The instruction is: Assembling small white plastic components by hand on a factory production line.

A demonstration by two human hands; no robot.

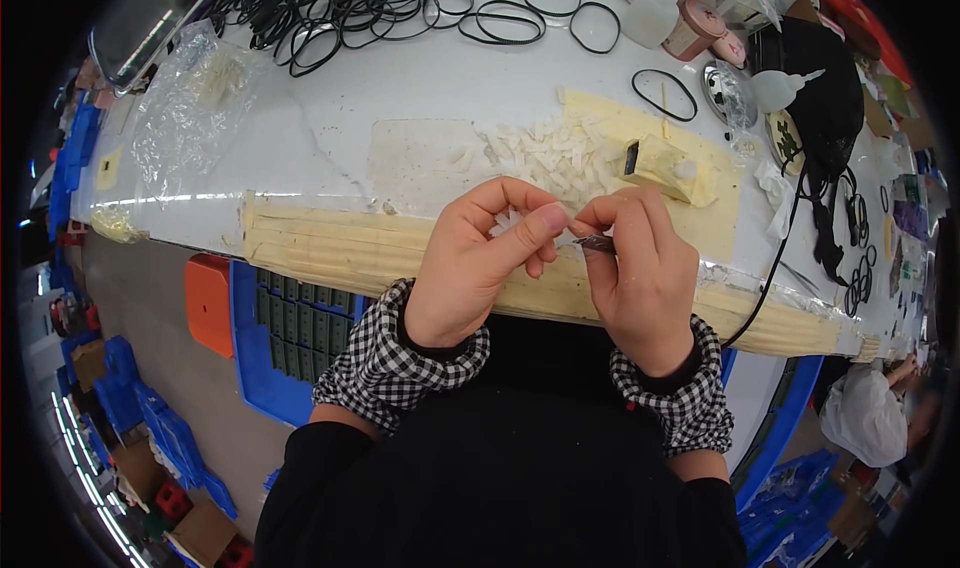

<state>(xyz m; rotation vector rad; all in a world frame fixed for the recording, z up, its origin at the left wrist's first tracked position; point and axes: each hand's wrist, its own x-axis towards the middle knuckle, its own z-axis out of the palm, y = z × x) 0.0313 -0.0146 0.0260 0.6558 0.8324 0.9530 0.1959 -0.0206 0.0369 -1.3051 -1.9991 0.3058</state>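
Both my hands are close together over the padded front edge of the table. In my right hand (645,268) a small dark flat piece (597,243) is pinched between thumb and fingers; its exact kind does not show. My left hand (460,268) is closed, thumb against forefinger, with its tips almost at the right hand's; what it pinches, if anything, is too small to make out. Just beyond the hands lies a loose heap of small white strips (550,158). A yellow pad (665,163) with a dark piece at its left end sits to the heap's right.
Black rubber-like loops (500,23) cover the far side of the table. Clear plastic bags (190,93) lie at left; a pink tub (695,30), squeeze bottle (778,90) and black cloth bag (825,88) stand at right. A blue crate (270,398) and orange stool (208,303) are below.
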